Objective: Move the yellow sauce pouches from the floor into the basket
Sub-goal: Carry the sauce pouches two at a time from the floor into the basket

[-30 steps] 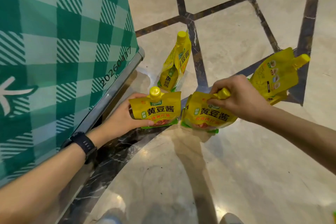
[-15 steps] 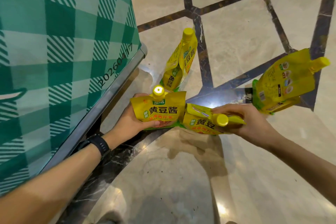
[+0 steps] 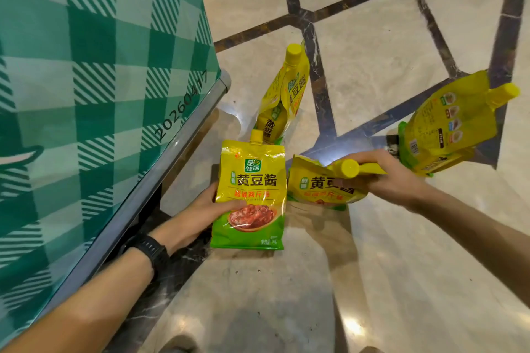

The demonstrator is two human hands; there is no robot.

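Note:
My left hand (image 3: 198, 210) grips a yellow sauce pouch (image 3: 250, 180) by its left side, holding it upright with its label facing me, just above the floor. To its right, my right hand (image 3: 387, 178) grips a second yellow pouch (image 3: 318, 183) around the neck by its yellow cap, the pouch tilted on its side. A third pouch (image 3: 282, 94) stands on the floor behind them. A fourth pouch (image 3: 450, 126) lies at the right with its back label up. No basket is in view.
A table draped in a green checked cloth (image 3: 86, 80) with a metal edge rail (image 3: 160, 180) fills the left side. The floor (image 3: 401, 266) is glossy beige marble with dark inlaid stripes. My shoe tips show at the bottom edge.
My left hand has raised and turned its pouch so the full front label shows. My right hand's pouch has tipped over, cap now pointing toward me.

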